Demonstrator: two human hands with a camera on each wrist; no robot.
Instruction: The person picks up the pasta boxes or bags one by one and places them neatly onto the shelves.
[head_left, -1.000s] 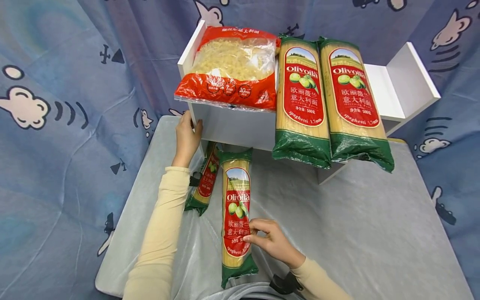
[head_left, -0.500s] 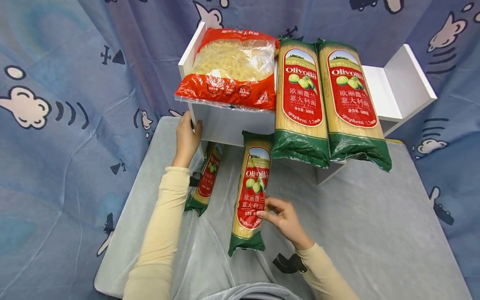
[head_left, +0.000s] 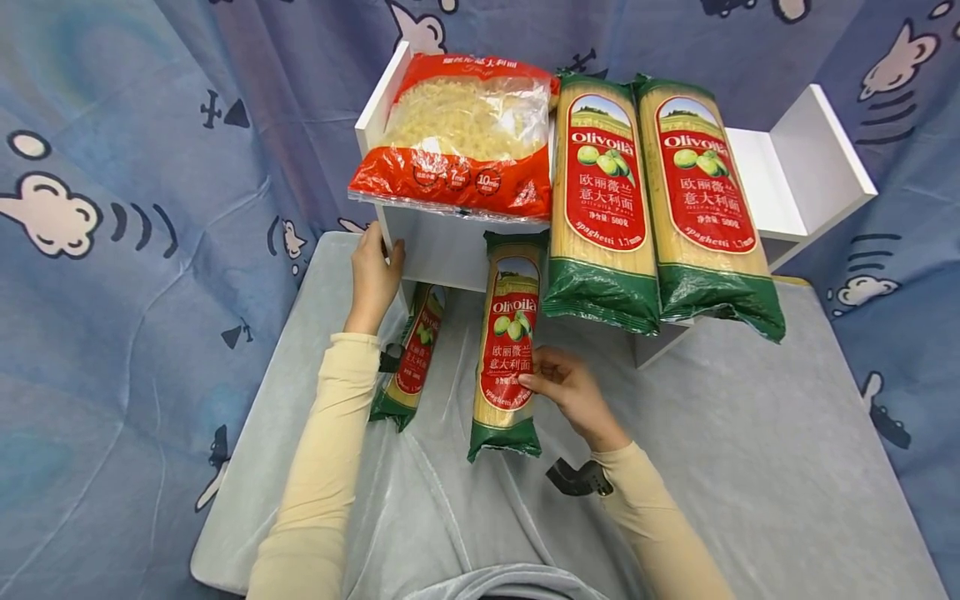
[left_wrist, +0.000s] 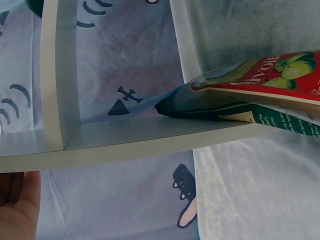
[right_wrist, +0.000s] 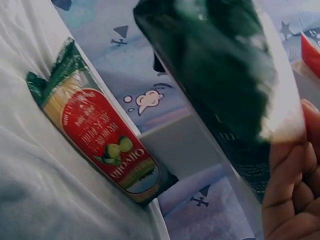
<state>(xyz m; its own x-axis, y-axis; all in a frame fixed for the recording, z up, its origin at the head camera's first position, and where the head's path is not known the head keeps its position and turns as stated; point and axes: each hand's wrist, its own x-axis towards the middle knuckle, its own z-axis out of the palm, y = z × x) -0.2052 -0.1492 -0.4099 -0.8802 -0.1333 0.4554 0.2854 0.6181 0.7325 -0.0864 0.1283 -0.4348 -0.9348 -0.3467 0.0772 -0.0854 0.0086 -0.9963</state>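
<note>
My right hand (head_left: 573, 396) pinches a spaghetti pack (head_left: 510, 333) by its right edge, thumb on the front. The pack is raised, its green top end just below the shelf's upper board. Behind it in the right wrist view appears the dark green lower part of this pack (right_wrist: 215, 75), with my right fingers (right_wrist: 295, 185) on its edge. My left hand (head_left: 375, 275) grips the left side panel of the white shelf (head_left: 442, 246); part of that hand (left_wrist: 20, 207) shows under the board in the left wrist view. Another spaghetti pack (head_left: 412, 358) lies by that panel, partly hidden.
On top of the shelf sit a red bag of pasta (head_left: 465, 125) and two spaghetti packs, one left (head_left: 603, 167) and one right (head_left: 705, 167), overhanging the front. A grey cloth-covered table (head_left: 787, 450) lies below. A patterned blue curtain (head_left: 150, 333) stands behind.
My right hand has carried the spaghetti pack up from near the table's front, first rightward, then further toward the shelf. My left hand stays on the side panel.
</note>
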